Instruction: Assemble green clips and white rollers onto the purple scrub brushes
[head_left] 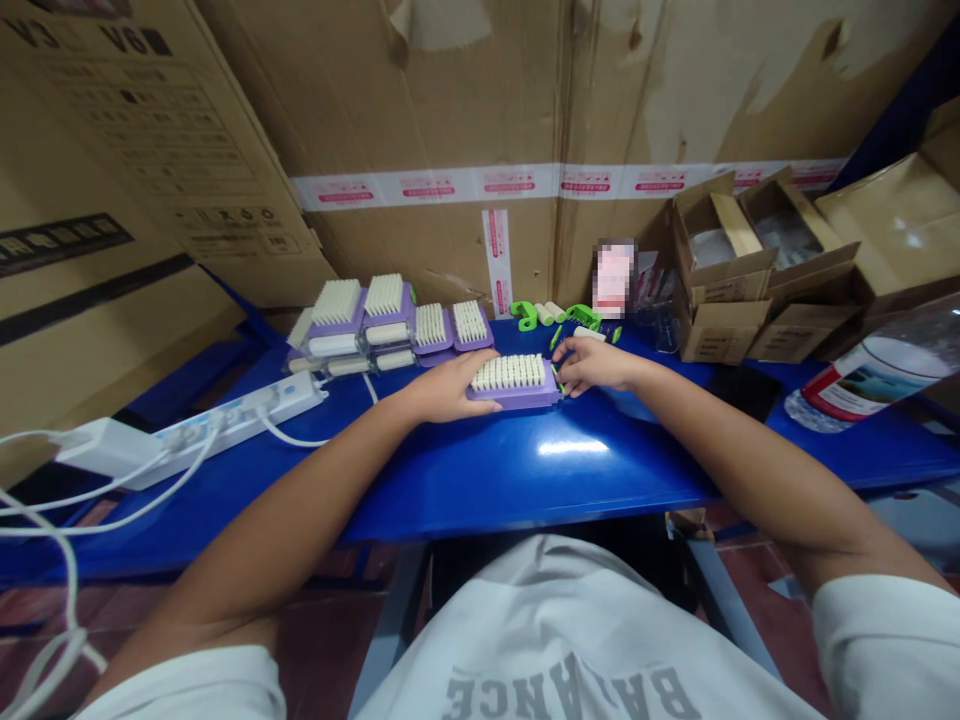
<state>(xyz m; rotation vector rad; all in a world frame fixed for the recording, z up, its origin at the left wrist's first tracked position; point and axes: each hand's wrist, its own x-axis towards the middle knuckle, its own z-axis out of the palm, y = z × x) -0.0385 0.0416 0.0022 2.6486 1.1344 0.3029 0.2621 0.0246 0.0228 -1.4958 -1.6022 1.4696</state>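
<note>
A purple tray filled with white sticks [514, 381] lies on the blue table [480, 470] in front of me. My left hand [442, 388] grips its left end, fingers wrapped round the edge. At the tray's right end my right hand [596, 362] is closed in a pinch, and what it holds is too small to make out. Several more purple trays of white sticks [390, 320] are stacked behind and to the left. Green plastic parts and white sticks [559, 315] lie just behind my right hand.
A white power strip [232, 418] with white cables lies at the left. Open cardboard boxes [739, 270] stand at the back right, and a plastic bottle [877, 375] lies at the right edge. Large cardboard cartons [450, 120] wall the back. A black object [742, 390] rests near the boxes.
</note>
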